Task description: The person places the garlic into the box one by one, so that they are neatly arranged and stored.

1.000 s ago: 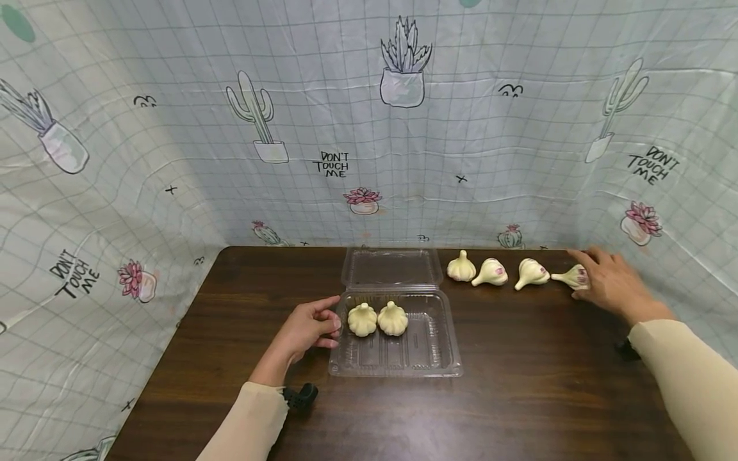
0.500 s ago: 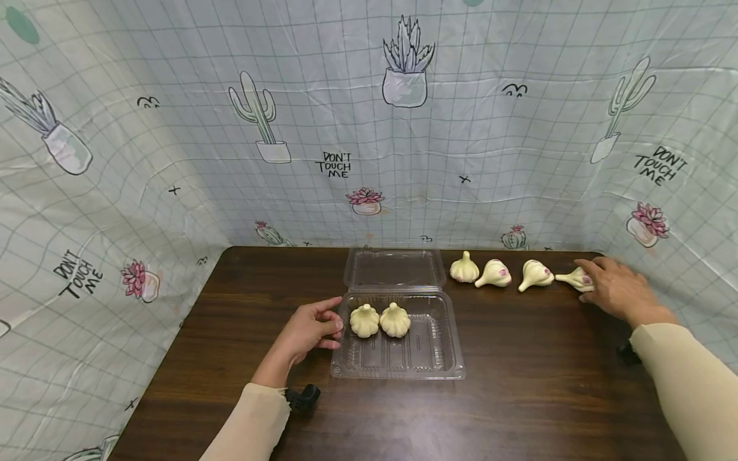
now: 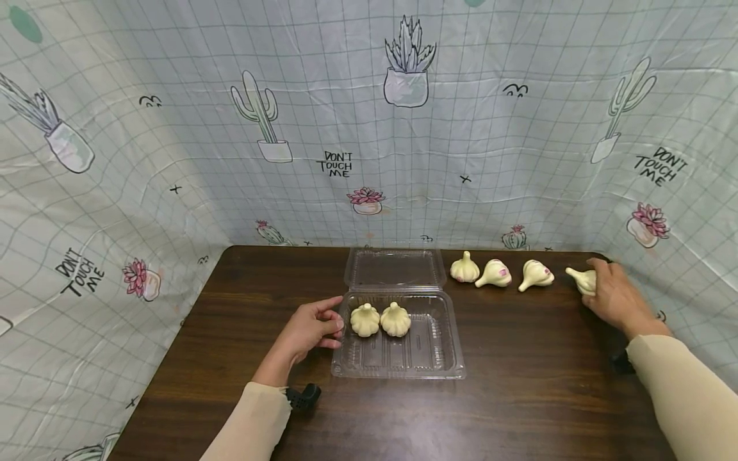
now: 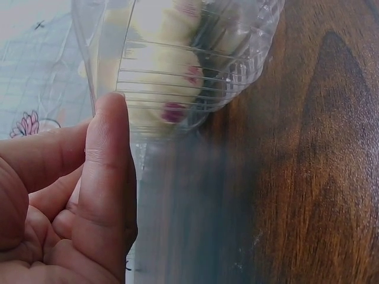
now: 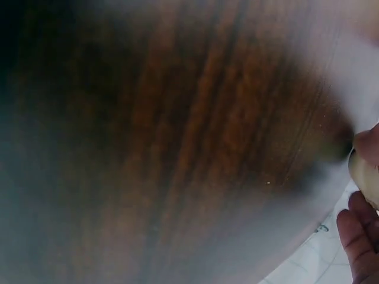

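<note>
At the table's far right, my right hand (image 3: 621,299) grips a garlic bulb (image 3: 585,280), its stem pointing left and much of it covered by the fingers. In the right wrist view, thumb and fingers lie around the pale bulb (image 5: 364,180) at the frame's edge. My left hand (image 3: 308,330) holds the left rim of a clear plastic container (image 3: 398,373) between thumb and fingers. Up close, the left thumb (image 4: 106,160) reaches that rim. Inside the container, two garlic bulbs, one left (image 3: 365,321) and one right (image 3: 395,320), sit side by side.
Folded back behind the container lies its clear lid (image 3: 394,266). Three more garlic bulbs, an upright one (image 3: 464,267) and two tipped over (image 3: 494,274) (image 3: 536,275), line the table's back edge. A patterned curtain (image 3: 403,128) rises behind and along both sides.
My right hand has closed around the far-right garlic bulb and drawn it slightly right, away from its neighbour; the bulb has turned a little. The left hand and container stay put.
</note>
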Demonstrator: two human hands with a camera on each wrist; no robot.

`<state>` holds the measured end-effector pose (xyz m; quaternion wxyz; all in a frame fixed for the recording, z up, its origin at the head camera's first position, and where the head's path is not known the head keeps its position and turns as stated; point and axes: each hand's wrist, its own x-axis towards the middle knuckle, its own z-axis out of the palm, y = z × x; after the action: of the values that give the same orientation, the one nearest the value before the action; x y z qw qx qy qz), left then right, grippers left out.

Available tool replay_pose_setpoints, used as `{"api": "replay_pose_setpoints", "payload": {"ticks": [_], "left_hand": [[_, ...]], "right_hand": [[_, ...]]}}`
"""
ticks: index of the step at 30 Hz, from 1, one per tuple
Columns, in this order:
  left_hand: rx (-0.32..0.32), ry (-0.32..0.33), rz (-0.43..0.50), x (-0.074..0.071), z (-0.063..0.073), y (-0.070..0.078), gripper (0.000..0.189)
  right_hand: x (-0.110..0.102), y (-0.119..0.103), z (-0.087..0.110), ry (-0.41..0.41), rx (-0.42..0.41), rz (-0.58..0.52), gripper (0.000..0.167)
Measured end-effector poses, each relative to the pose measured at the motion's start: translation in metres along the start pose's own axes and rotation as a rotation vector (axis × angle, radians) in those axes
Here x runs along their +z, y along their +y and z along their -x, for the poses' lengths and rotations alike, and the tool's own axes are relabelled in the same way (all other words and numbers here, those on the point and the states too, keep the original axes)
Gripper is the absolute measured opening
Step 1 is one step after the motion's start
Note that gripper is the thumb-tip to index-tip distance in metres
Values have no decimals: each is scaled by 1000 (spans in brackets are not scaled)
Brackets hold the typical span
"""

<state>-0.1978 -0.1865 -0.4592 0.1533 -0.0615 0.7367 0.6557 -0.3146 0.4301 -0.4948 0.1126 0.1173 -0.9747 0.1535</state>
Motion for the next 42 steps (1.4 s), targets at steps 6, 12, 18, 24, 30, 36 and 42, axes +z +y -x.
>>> {"api": "replay_pose_setpoints", "payload": {"ticks": [6,12,18,24,30,36,42], "left_hand": [[1,-3,-5,0,0,1,64],[8,-8,-12,0,0,1,64],[9,-2,-9,1,1,1,64],[10,-1,-8,2,1,2,64],[12,-2,-11,2,1,1,64],[14,-4,-17,1,1,1,64],[16,-6,-19,1,1,1,64]], "right_hand": [[1,-4,5,48,-70,78,69],[5,-18,11,195,1,0,54],[6,-33,16,274,125,-108,45],[1,-47,21,338,209,-150,42],[-5,-60,24,294,296,-193,48],[-6,-72,31,305,305,-255,36],[-7,-85,36,324,279,-254,37]]}}
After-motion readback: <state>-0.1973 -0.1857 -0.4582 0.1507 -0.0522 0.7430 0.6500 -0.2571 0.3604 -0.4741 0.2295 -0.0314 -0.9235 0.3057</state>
